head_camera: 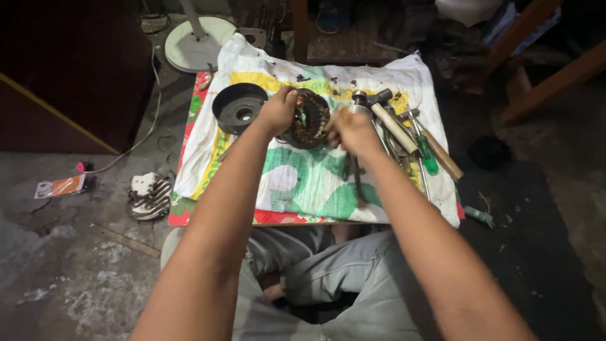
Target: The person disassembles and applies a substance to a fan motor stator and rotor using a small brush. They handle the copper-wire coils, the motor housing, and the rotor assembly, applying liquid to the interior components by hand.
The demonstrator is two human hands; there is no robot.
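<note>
Cloth-covered desk keeps parts clean: left hand grips the copper-wound stator upright to steady it, while right hand fingers close around a thin tool beside it.

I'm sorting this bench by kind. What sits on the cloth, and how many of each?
Wound motor stator, gripped by left hand and right hand: 1
Dark round housing: 1
Hammer: 1
Green-handled screwdriver: 1
Total: 4 I can tell apart; the other tools overlap too much to count.
</note>
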